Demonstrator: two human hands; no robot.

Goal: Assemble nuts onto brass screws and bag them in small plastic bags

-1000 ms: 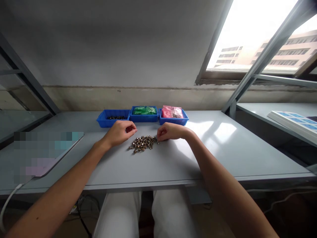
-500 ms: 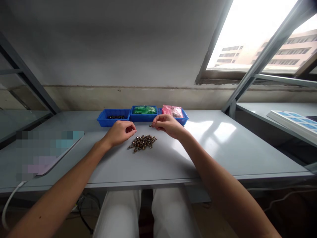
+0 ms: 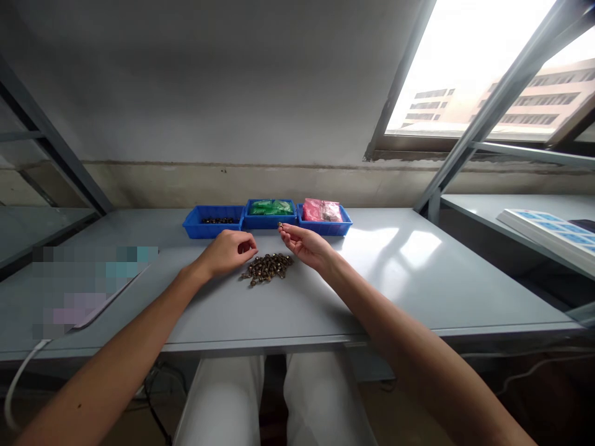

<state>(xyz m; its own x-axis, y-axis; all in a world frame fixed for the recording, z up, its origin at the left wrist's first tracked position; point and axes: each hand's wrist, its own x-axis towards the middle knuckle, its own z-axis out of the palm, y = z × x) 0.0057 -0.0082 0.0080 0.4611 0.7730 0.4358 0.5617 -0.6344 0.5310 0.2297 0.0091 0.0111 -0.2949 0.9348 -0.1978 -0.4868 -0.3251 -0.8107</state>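
Holding one small fastener [image 3: 280,227] in the right hand [image 3: 309,246]

Gripped at the tips of thumb and fingers, apparently lifted off the grey surface [image 3: 297,316], with the palm turned partly upward. Seen just in front of the middle blue bin [image 3: 270,222], beyond the loose pile of fasteners [image 3: 267,267]. Too small to make out in detail.

With the left hand [image 3: 227,251], keeping close to the pile on its far left side, in front of the left blue bin [image 3: 209,231]. Curled, with thumb and forefinger drawn near each other. Impossible to tell whether pinching something there or merely bent.

Heaped directly on the surface, brassy and dark, with a few pieces strayed toward the near edge of the pile. Lined up behind, in a row near the wall [image 3: 260,186]: in the left bin, small dark pieces [image 3: 218,220]; in the middle one, green packets [image 3: 272,207]; in the right blue bin [image 3: 325,229], a pink packet [image 3: 320,209], reaching above the rim. Lit from the right by a window [image 3: 441,93], with bright patches falling across the surface.
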